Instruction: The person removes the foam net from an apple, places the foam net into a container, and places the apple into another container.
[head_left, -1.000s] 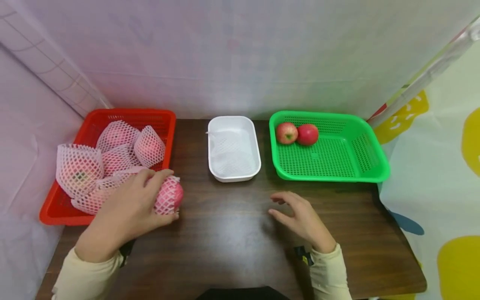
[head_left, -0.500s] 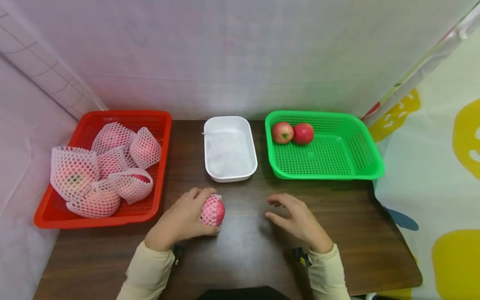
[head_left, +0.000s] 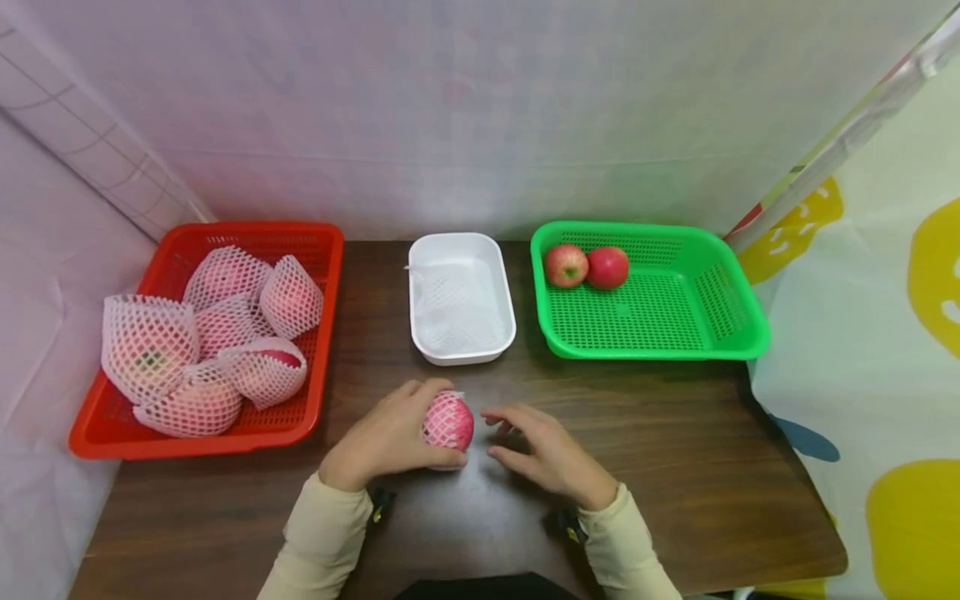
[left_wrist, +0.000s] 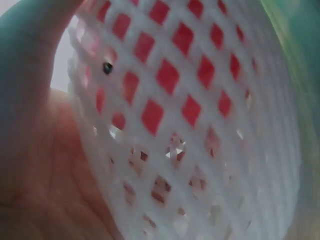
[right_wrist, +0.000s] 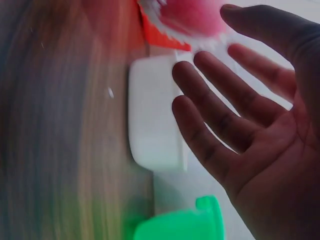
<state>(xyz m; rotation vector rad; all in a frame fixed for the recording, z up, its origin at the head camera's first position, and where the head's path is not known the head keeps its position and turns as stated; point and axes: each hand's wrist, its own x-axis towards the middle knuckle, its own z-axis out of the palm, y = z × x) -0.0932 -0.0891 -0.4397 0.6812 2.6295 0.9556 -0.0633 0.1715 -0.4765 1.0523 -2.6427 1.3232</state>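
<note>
My left hand [head_left: 393, 437] grips an apple [head_left: 450, 421] partly covered by a white foam net sleeve [left_wrist: 185, 135]. Its bare red side faces right, toward my right hand [head_left: 543, 450]. The right hand's fingers [right_wrist: 215, 115] are spread and relaxed, with nothing between them, a short gap from the apple. In the left wrist view the net fills most of the picture, red skin showing through its upper holes; the thumb and palm lie along its left side.
At the left, a red basket [head_left: 330, 350] holds several apples in foam nets. A white tray [head_left: 461, 354] in the middle back contains pale netting. At right, a green basket [head_left: 660, 354] has two bare apples [head_left: 587, 267]. All stand on a dark wooden table [head_left: 697, 467].
My left hand has carried the netted apple from the red basket's edge rightward to the table's middle. My right hand has moved left, closer to the apple.
</note>
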